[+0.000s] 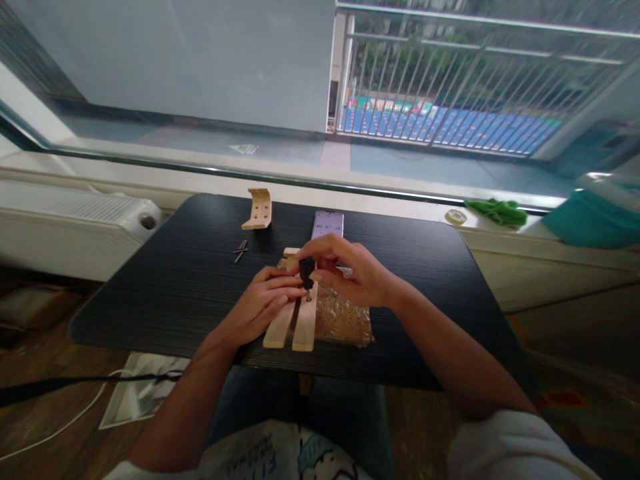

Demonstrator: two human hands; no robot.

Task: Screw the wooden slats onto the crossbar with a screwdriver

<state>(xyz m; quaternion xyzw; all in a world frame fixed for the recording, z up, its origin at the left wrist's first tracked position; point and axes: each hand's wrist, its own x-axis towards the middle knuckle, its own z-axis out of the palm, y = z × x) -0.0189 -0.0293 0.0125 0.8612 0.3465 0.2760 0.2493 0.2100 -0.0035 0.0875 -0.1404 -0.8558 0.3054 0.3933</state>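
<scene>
Two pale wooden slats [295,325] lie side by side on a sheet of bubble wrap [345,319] at the near middle of a black table [170,287]. My left hand [260,303] rests flat on the left slat, fingers stretched out, steadying it. My right hand [350,270] pinches a small black-handled screwdriver [307,272], held upright with its tip on the right slat. A short wooden crosspiece [290,253] peeks out behind my fingers.
A curved wooden bracket [259,210] stands at the table's far side, with a few loose screws [241,251] near it. A phone [328,224] with a lit screen lies behind the slats. A radiator [75,213] is left; a green cloth [500,212] sits on the sill.
</scene>
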